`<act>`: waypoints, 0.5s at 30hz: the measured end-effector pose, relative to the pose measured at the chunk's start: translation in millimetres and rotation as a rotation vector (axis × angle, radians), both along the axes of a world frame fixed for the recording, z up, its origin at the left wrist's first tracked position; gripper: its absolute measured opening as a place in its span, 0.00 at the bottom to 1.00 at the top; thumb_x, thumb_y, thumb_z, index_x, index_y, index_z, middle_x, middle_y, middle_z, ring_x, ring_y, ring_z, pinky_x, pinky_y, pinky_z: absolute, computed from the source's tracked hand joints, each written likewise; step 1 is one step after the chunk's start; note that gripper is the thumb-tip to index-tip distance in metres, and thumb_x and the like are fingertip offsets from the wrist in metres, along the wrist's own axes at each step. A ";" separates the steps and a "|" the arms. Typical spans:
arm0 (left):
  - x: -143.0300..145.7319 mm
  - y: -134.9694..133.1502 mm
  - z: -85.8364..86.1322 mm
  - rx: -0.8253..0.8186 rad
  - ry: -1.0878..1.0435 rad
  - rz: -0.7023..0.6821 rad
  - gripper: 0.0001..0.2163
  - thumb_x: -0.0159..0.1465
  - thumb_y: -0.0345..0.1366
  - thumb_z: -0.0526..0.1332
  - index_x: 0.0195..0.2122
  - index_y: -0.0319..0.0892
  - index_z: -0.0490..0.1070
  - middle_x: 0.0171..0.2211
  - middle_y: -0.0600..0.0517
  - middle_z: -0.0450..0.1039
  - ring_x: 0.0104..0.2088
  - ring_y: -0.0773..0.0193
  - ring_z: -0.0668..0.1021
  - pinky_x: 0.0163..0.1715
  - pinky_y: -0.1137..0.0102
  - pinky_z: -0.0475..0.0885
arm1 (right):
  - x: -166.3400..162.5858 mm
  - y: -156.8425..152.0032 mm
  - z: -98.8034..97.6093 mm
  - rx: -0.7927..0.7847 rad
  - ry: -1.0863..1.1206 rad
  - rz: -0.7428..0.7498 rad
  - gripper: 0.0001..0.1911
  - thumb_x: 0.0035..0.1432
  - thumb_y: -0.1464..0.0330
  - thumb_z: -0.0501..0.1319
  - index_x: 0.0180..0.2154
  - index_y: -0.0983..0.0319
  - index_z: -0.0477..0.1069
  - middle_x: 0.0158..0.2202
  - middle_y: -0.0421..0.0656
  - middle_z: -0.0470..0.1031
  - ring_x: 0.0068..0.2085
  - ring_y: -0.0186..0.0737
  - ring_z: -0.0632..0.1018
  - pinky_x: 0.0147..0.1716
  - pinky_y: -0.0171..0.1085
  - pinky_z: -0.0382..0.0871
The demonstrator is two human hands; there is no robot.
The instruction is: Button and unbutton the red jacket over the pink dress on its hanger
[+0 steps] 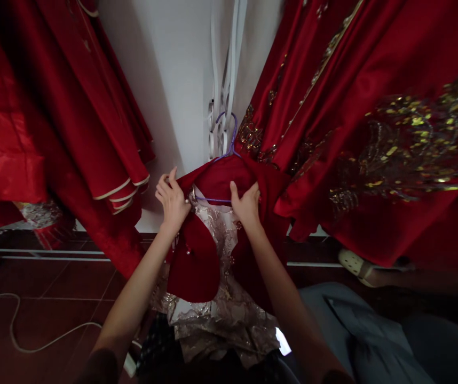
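Note:
Before me a red jacket (197,256) with bead trim hangs over a pale gold, shiny dress (224,245), both on a thin purple wire hanger (235,133). My left hand (173,202) grips the jacket at its left shoulder, with fingers bent at the cloth's edge. On the other side my right hand (247,205) is closed on the jacket's right shoulder, its thumb up and its fingertips partly hidden by the fabric. Between the hands the jacket's neck opening shows its dark red lining and the hanger's lower bar.
Red garments (104,133) hang at the left, and a red gown with gold sequins (413,144) hangs at the right. White straps (233,58) run down the wall. A white cable (16,325) lies on the tiled floor. Someone's foot in a clog (357,266) is at the right.

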State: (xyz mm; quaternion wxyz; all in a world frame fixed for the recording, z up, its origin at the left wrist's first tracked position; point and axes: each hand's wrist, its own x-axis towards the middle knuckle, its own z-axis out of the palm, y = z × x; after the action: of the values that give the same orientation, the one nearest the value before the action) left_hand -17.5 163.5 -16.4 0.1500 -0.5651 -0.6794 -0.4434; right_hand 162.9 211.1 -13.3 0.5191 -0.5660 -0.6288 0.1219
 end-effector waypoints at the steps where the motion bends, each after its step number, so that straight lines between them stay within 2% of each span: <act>1: -4.7 1.9 -5.5 -0.025 -0.015 -0.041 0.40 0.49 0.28 0.62 0.62 0.39 0.45 0.57 0.34 0.50 0.57 0.39 0.60 0.52 0.46 0.59 | 9.5 4.8 -0.7 0.008 -0.045 -0.023 0.49 0.56 0.42 0.45 0.60 0.79 0.46 0.60 0.71 0.52 0.63 0.62 0.55 0.58 0.58 0.49; 3: -12.3 5.0 -15.8 -0.040 -0.023 -0.124 0.40 0.48 0.29 0.64 0.61 0.39 0.47 0.58 0.34 0.48 0.59 0.40 0.57 0.54 0.48 0.59 | 28.9 13.2 1.1 0.031 -0.121 -0.077 0.46 0.56 0.42 0.45 0.55 0.78 0.55 0.55 0.72 0.60 0.59 0.64 0.62 0.55 0.59 0.54; 6: -21.9 7.1 -23.0 0.014 -0.023 -0.177 0.32 0.53 0.29 0.59 0.59 0.40 0.52 0.59 0.36 0.48 0.62 0.47 0.56 0.58 0.54 0.59 | 56.7 22.5 10.7 0.004 -0.240 -0.105 0.41 0.56 0.43 0.46 0.47 0.76 0.66 0.46 0.71 0.69 0.53 0.66 0.69 0.51 0.58 0.60; 8: -29.9 7.0 -20.2 0.032 -0.058 -0.173 0.27 0.54 0.27 0.56 0.57 0.42 0.57 0.59 0.39 0.52 0.60 0.52 0.61 0.57 0.59 0.61 | 75.5 27.3 20.6 -0.077 -0.323 -0.085 0.37 0.56 0.43 0.47 0.40 0.72 0.70 0.39 0.66 0.73 0.48 0.64 0.73 0.48 0.56 0.63; 10: -40.7 7.1 -13.1 0.014 -0.100 -0.155 0.24 0.55 0.28 0.54 0.54 0.45 0.62 0.57 0.43 0.60 0.56 0.54 0.68 0.53 0.61 0.65 | 95.2 31.8 33.0 -0.124 -0.403 -0.051 0.33 0.55 0.44 0.49 0.36 0.67 0.72 0.35 0.60 0.74 0.45 0.61 0.75 0.45 0.54 0.65; 12: -53.5 8.7 -4.4 -0.035 -0.146 -0.123 0.20 0.56 0.29 0.53 0.51 0.46 0.66 0.48 0.45 0.70 0.49 0.54 0.74 0.49 0.61 0.67 | 115.0 36.2 47.6 -0.125 -0.482 0.022 0.29 0.54 0.44 0.52 0.33 0.63 0.72 0.32 0.54 0.75 0.43 0.58 0.76 0.44 0.50 0.66; 15: -71.8 14.8 6.9 -0.115 -0.303 -0.151 0.15 0.55 0.30 0.54 0.43 0.43 0.71 0.36 0.47 0.76 0.41 0.54 0.77 0.43 0.62 0.70 | 140.6 40.5 70.2 -0.190 -0.579 0.285 0.26 0.50 0.43 0.57 0.28 0.60 0.73 0.27 0.47 0.75 0.37 0.49 0.76 0.40 0.44 0.68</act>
State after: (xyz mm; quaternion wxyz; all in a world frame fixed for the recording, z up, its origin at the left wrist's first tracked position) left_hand -89.2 178.3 -9.5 -0.0203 -0.5488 -0.6743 -0.4938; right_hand 303.5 251.5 56.8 0.2417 -0.5294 -0.8088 0.0851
